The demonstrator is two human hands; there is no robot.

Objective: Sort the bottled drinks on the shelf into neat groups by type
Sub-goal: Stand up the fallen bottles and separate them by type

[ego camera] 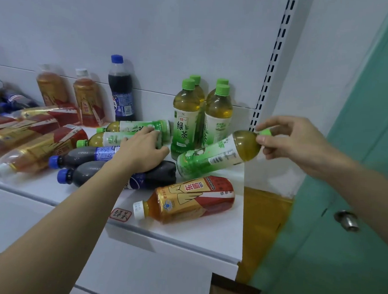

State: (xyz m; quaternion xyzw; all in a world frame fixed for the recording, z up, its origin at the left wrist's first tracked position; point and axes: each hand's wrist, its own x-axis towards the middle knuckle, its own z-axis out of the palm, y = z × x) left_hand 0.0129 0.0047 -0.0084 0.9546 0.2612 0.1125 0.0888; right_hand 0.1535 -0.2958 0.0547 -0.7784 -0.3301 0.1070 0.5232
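My right hand (290,139) pinches the green cap of a green tea bottle (215,157), which tilts with its base low on the white shelf (182,235). Behind it several green tea bottles (186,114) stand upright by the back wall. My left hand (142,150) lies over two green tea bottles (130,128) on their sides, fingers curled on the nearer one. Two dark cola bottles (84,156) with blue caps lie under my left wrist. An amber tea bottle (184,199) with a red label lies near the shelf's front edge.
One cola bottle (121,91) and two amber tea bottles (86,100) stand at the back. More amber tea bottles (28,135) and cola bottles lie at the left. A slotted shelf upright (272,67) rises at the right, beside a green door with a metal knob (347,220).
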